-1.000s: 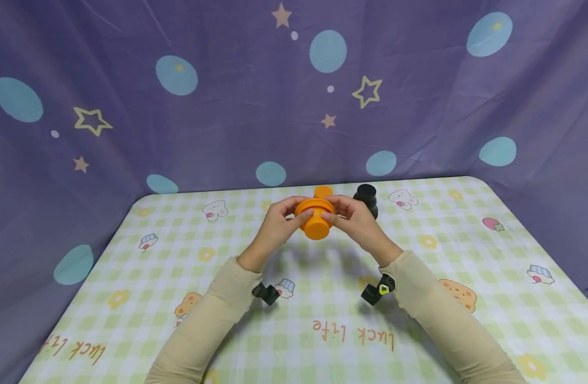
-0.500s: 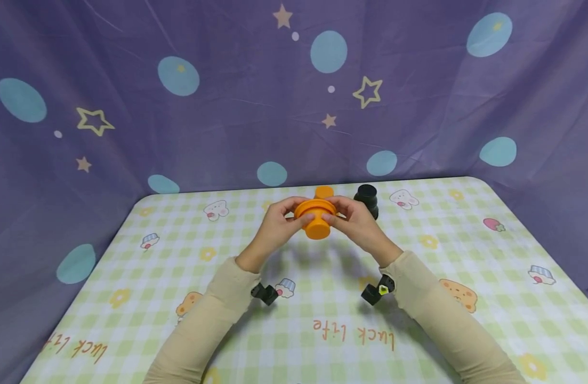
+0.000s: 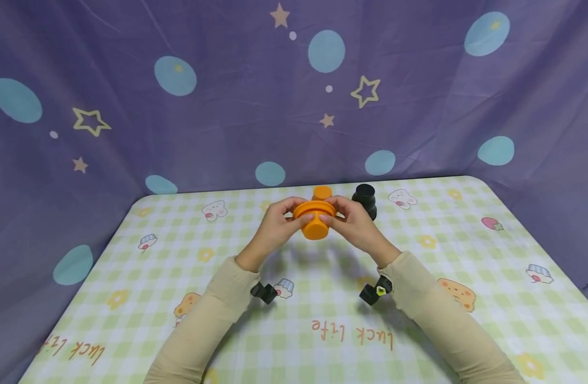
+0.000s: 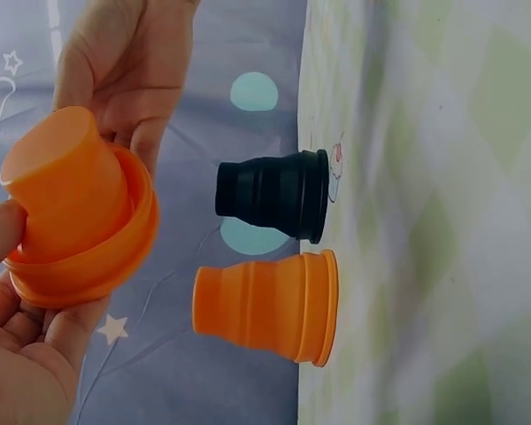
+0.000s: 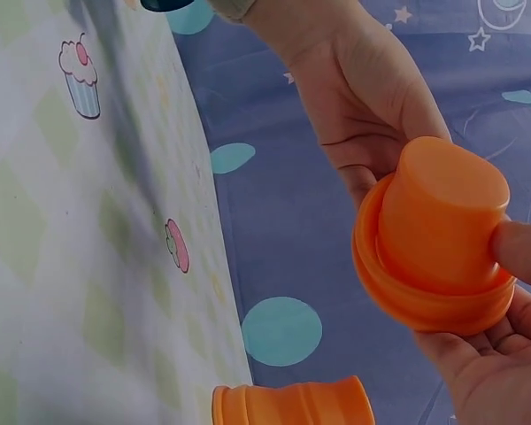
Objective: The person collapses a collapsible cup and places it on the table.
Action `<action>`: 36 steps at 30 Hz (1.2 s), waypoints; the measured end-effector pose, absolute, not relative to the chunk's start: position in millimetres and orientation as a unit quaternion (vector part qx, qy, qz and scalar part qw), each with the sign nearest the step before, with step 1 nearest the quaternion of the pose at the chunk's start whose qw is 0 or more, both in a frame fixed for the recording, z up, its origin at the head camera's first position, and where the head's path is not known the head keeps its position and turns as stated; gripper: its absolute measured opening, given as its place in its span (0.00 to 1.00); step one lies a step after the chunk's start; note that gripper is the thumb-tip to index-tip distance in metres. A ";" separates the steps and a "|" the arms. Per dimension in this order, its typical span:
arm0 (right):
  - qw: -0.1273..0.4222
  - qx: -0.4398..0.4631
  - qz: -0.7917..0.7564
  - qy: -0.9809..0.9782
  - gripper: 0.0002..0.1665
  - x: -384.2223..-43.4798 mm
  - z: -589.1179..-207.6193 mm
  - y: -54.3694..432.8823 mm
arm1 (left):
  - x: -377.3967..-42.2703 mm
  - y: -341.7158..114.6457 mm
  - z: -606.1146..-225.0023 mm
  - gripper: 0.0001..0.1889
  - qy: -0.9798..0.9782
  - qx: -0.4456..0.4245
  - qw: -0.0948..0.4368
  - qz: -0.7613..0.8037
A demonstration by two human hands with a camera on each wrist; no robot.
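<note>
Both hands hold an orange collapsible cup [image 3: 315, 228] in the air above the far middle of the table. Its narrow end points toward the head camera, and its wall is folded inside the wide outer ring. My left hand [image 3: 280, 218] grips the left side, thumb on the narrow part and fingers behind the ring. On the other side, my right hand [image 3: 355, 223] grips it the same way. In the wrist views, the narrow end [image 4: 49, 155] looks squeezed out of round. Behind the hands stand a second orange cup [image 4: 265, 308] and a black cup [image 4: 270, 195], both upside down and extended.
A green-and-white checked tablecloth [image 3: 294, 352] with printed cartoons covers the table. A purple curtain [image 3: 226, 128] hangs right behind its far edge. Small black cameras [image 3: 264, 293] sit at both wrists, under beige sleeves [image 3: 207, 325].
Hands stay in nearly the same place. The ring of the held cup shows slightly lower, and its narrow end looks a little broader. The standing cups have not moved.
</note>
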State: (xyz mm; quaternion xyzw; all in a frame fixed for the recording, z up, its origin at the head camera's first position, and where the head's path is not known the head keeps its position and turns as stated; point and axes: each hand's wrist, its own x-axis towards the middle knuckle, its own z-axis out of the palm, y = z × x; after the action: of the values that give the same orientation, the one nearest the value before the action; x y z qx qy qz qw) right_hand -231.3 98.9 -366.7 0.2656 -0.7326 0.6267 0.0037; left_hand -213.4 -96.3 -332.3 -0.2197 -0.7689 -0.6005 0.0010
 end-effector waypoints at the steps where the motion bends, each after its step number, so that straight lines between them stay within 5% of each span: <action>1: 0.005 0.263 0.626 -0.734 0.15 -231.6 -366.7 98.6 | -214.4 -96.1 -332.8 0.13 -0.771 -0.219 0.003 -0.597; 26: 0.069 0.233 0.588 -0.771 0.14 -229.4 -366.9 95.9 | -238.5 -97.0 -365.0 0.14 -0.774 -0.241 0.102 -0.577; 36: 0.133 0.233 0.566 -0.779 0.13 -231.9 -370.1 98.1 | -239.5 -96.3 -361.0 0.18 -0.752 -0.225 0.036 -0.619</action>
State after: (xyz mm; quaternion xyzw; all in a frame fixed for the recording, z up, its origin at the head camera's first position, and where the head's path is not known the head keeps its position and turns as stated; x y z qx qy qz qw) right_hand -231.9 98.1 -370.1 0.2327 -0.7793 0.5665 0.1328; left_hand -239.5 -96.3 -361.0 -0.2246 -0.7518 -0.6188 0.0363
